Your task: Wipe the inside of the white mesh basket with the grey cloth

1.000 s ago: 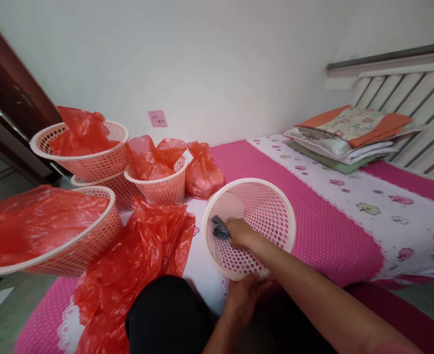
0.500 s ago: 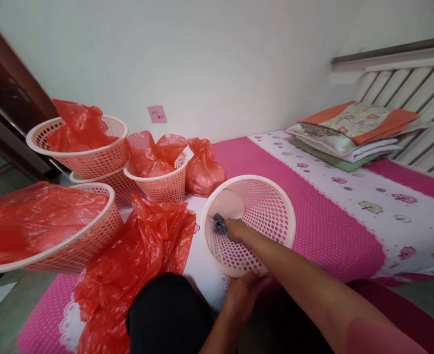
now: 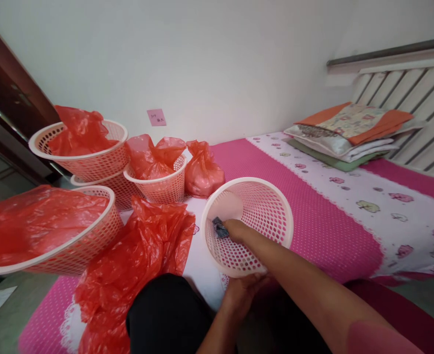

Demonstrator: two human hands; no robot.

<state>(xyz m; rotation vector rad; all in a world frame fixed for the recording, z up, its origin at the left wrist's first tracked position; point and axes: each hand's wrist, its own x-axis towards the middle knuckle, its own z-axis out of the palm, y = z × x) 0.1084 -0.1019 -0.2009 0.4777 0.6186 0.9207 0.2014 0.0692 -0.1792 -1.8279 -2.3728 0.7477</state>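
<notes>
A pale pink plastic basket (image 3: 266, 209) with holes in its wall lies tilted on the bed, its mouth toward me. Reaching inside it, my right hand (image 3: 235, 230) is closed on a dark bluish-grey cloth (image 3: 220, 228), held near the inner wall. My left hand (image 3: 241, 291) grips the same basket from below at its near rim; some of its fingers are hidden under the basket. Left of the basket, a crumpled red plastic bag (image 3: 143, 248) lies spread over the bed beside my dark-clothed knee.
Several baskets with red bags stand at left: a large one (image 3: 102, 219), a stacked one (image 3: 87, 164), a small one (image 3: 165, 186). A tied red bag (image 3: 204, 172) rests by the wall. Folded cushions (image 3: 350, 132) lie far right on the pink bedspread (image 3: 298, 211).
The cloth in my right hand has shifted slightly and changed shape against the basket's inside. My left hand stays at the rim. The view has moved a little.
</notes>
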